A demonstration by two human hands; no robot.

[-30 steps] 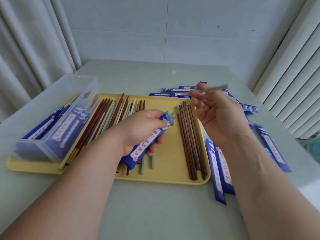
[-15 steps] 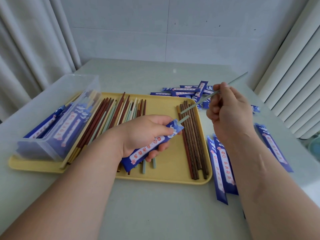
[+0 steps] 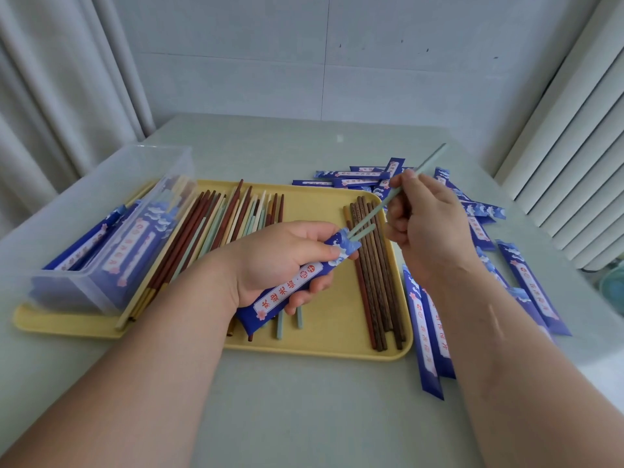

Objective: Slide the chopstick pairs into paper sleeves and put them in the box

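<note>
My left hand [image 3: 277, 261] grips a blue paper sleeve [image 3: 290, 288] over the yellow tray [image 3: 324, 349]. A short pale green chopstick end sticks out of the sleeve's open top. My right hand [image 3: 425, 228] pinches a second pale green chopstick [image 3: 398, 197], and its lower tip sits at the sleeve's mouth. Loose chopsticks [image 3: 216, 224] in brown, red, cream and green lie on the tray's left half. A dark brown bunch [image 3: 374, 275] lies on its right half. The clear plastic box [image 3: 111, 231] at the left holds several filled sleeves.
Several empty blue sleeves [image 3: 429, 336] lie on the pale table right of the tray, and more [image 3: 358, 177] lie behind it. A curtain hangs at the left and a white radiator [image 3: 574, 140] stands at the right. A wall closes the far side.
My right hand has swung the green chopstick from level and high down to a slant, bringing its tip to the sleeve's mouth. My left hand has kept the sleeve nearly still.
</note>
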